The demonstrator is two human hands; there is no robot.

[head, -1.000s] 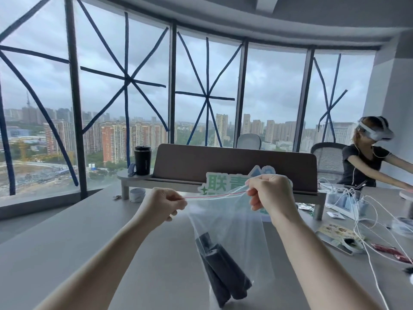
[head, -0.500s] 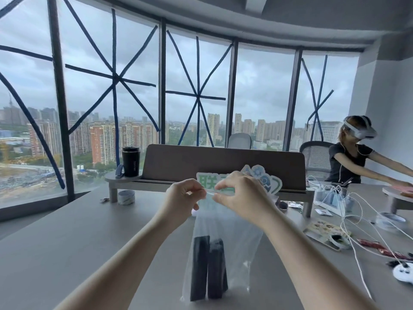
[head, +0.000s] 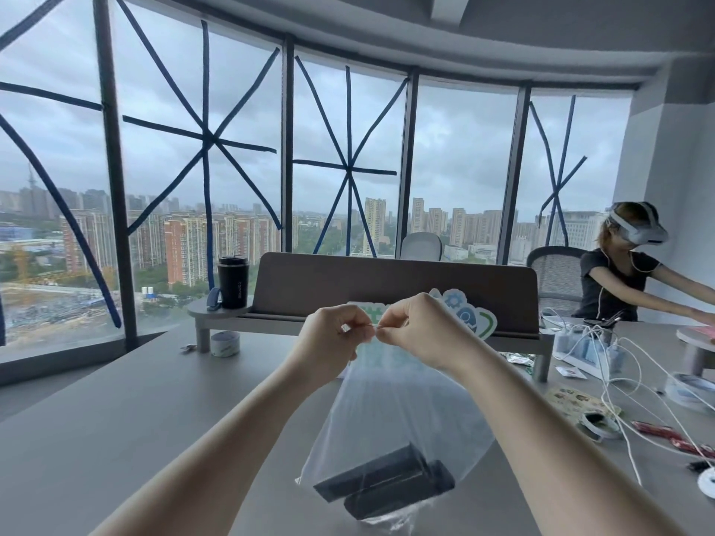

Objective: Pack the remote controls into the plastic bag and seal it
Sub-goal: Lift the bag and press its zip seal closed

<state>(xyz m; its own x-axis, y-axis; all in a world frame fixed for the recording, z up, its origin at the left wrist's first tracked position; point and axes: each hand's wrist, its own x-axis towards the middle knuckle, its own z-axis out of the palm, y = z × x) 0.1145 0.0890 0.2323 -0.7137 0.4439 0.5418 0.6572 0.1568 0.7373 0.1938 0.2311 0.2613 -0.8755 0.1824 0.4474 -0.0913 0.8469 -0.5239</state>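
Two dark remote controls (head: 383, 483) are lying side by side, tilted, at the bottom of a clear plastic bag (head: 398, 404) that is hanging above a grey table (head: 127, 412). The bag's bottom corner is hanging close to the tabletop; whether it is touching cannot be told. The bag's top edge is being pinched between two hands held almost together. The left hand (head: 332, 336) is closing thumb and fingers on the strip at the mouth, and the right hand (head: 419, 330) is gripping the same strip just beside it. The packing appears done and the sealing step looks to be in hand. How much of the closure is already pressed shut cannot be told, since the hands are covering it. The next move is likely calling for the pinch to run along the rest of the strip, with the bag kept taut so that the two sides are meeting squarely. Beyond the bag, a black tumbler (head: 233, 282) is standing on a low shelf, and a person wearing a headset (head: 623, 272) is sitting at the far right.
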